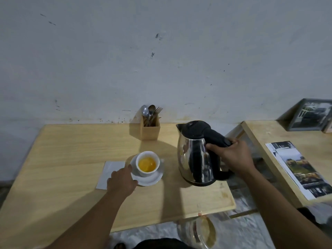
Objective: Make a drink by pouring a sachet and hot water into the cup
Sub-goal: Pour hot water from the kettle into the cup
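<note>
A pale wooden table point(71, 159) abuts a scuffed grey wall point(125, 60), its left half bare. The left hand point(121, 180) curls on the white saucer point(152, 178) rim; the white cup point(147, 163) of orange liquid sits on it. At three o'clock, the right hand point(233, 157) grips the upright steel kettle point(195, 155) by its handle, near the table's right edge.
</note>
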